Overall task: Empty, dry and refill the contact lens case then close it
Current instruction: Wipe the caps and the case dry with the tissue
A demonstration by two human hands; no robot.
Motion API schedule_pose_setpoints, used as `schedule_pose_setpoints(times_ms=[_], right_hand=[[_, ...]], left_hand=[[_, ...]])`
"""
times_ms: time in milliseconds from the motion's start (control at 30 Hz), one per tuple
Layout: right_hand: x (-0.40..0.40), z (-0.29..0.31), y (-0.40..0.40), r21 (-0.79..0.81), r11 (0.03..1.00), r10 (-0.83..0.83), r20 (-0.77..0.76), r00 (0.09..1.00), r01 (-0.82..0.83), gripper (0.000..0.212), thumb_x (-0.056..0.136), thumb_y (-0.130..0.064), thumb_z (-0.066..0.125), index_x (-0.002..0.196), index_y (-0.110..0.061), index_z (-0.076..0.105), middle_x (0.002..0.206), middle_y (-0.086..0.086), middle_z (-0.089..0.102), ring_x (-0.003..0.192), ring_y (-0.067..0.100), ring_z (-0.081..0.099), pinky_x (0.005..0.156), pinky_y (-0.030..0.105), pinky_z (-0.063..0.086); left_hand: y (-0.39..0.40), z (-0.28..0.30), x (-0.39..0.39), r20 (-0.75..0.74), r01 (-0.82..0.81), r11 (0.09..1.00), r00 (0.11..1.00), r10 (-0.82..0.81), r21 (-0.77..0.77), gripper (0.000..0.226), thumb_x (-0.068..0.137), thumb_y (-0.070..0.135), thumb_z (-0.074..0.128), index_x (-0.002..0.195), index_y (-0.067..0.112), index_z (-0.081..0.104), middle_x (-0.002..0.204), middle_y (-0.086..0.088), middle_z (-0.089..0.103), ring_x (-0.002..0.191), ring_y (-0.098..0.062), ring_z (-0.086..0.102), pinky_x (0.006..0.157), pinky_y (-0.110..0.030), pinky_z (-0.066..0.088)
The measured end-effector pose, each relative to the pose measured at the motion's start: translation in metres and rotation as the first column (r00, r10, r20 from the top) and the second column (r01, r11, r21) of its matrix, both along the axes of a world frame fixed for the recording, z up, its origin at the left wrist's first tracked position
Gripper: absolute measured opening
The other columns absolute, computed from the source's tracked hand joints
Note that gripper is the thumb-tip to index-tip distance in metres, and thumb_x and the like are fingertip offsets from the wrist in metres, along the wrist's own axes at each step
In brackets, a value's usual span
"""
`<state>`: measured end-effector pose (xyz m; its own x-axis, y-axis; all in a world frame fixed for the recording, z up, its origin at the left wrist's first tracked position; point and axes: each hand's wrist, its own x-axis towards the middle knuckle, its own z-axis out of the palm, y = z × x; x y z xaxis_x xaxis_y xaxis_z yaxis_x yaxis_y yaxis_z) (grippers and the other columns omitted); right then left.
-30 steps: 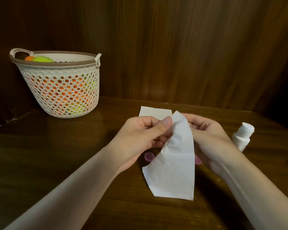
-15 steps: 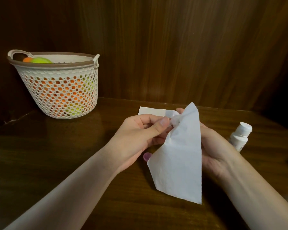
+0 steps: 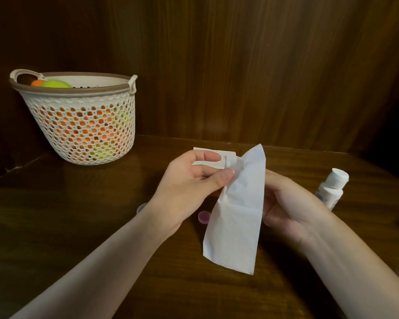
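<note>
Tissue (image 3: pixel 237 217) between both hands, case likely hidden.

On the dark wooden tabletop (image 3: pixel 79 226): a mesh basket (image 3: pixel 83 125) far left; right of it, purple cap (image 3: pixel 204 216), white bottle (image 3: pixel 332 188).

White tissue (image 3: pixel 237 217) held upright above the worktop, upper end crumpled, lower end hanging flat. Pink cap (image 3: pixel 203 216) lies on the worktop just left of it. White capped bottle (image 3: pixel 332 189) stands at right.
</note>
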<state>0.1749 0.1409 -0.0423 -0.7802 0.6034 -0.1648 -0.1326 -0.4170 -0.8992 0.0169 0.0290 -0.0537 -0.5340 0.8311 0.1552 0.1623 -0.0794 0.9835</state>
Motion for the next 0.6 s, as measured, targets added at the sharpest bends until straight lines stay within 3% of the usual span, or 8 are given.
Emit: schedule_pose_setpoints(times_ms=[133, 333, 400, 467, 600], right_hand=[[0.0018, 0.0024, 0.0021, 0.092, 0.996, -0.010, 0.033, 0.999, 0.007, 0.027, 0.073, -0.012, 0.079, 0.099, -0.014, 0.087, 0.102, 0.013, 0.083, 0.083, 0.021, 0.083, 0.060, 0.027, 0.063], [0.0044, 0.0037, 0.0018, 0.142, 0.983, -0.118, -0.025, 0.993, 0.120, 0.040, 0.067, -0.012, 0.080, 0.106, -0.016, 0.086, 0.094, 0.013, 0.083, 0.065, 0.019, 0.080, 0.040, 0.024, 0.054], [0.0041, 0.0043, 0.0023, 0.128, 0.981, -0.139, -0.045, 0.989, 0.144, 0.034, 0.067, -0.013, 0.080, 0.099, -0.021, 0.087, 0.094, 0.011, 0.084, 0.068, 0.019, 0.080, 0.045, 0.028, 0.058], [0.0035, 0.0056, 0.0027, 0.092, 0.975, -0.196, -0.061, 0.979, 0.201, 0.030, 0.064, -0.015, 0.082, 0.090, -0.029, 0.088, 0.092, 0.007, 0.084, 0.068, 0.017, 0.081, 0.050, 0.030, 0.061], [0.0026, 0.0075, 0.0036, 0.032, 0.942, -0.333, -0.019, 0.943, 0.333, 0.024, 0.063, -0.017, 0.085, 0.072, -0.039, 0.085, 0.085, 0.000, 0.084, 0.064, 0.016, 0.080, 0.045, 0.027, 0.057]], left_hand=[[0.0003, 0.0000, -0.0007, -0.103, -0.015, 1.000, 0.995, 0.014, -0.003, 0.036, 0.083, 0.035, 0.088, 0.110, 0.038, 0.064, 0.095, 0.022, 0.079, 0.090, 0.000, 0.077, 0.073, -0.017, 0.062], [-0.0002, 0.0004, 0.0026, -0.165, 0.011, 1.000, 0.986, -0.010, 0.005, 0.037, 0.085, 0.032, 0.086, 0.116, 0.037, 0.065, 0.095, 0.021, 0.079, 0.085, -0.003, 0.078, 0.070, -0.019, 0.063], [-0.0003, 0.0015, 0.0024, -0.120, 0.035, 0.999, 0.992, -0.031, 0.034, 0.036, 0.091, 0.031, 0.081, 0.122, 0.036, 0.064, 0.096, 0.016, 0.080, 0.087, -0.008, 0.079, 0.073, -0.021, 0.063], [-0.0002, 0.0023, 0.0015, 0.018, 0.057, 0.994, 0.998, -0.059, 0.091, 0.033, 0.095, 0.028, 0.076, 0.125, 0.034, 0.064, 0.102, 0.009, 0.082, 0.093, -0.013, 0.080, 0.081, -0.028, 0.065], [-0.0010, 0.0038, -0.0017, 0.239, 0.070, 0.981, 0.964, -0.114, 0.183, 0.049, 0.082, 0.031, 0.075, 0.129, 0.036, 0.063, 0.109, 0.002, 0.081, 0.103, -0.019, 0.079, 0.086, -0.031, 0.065]])
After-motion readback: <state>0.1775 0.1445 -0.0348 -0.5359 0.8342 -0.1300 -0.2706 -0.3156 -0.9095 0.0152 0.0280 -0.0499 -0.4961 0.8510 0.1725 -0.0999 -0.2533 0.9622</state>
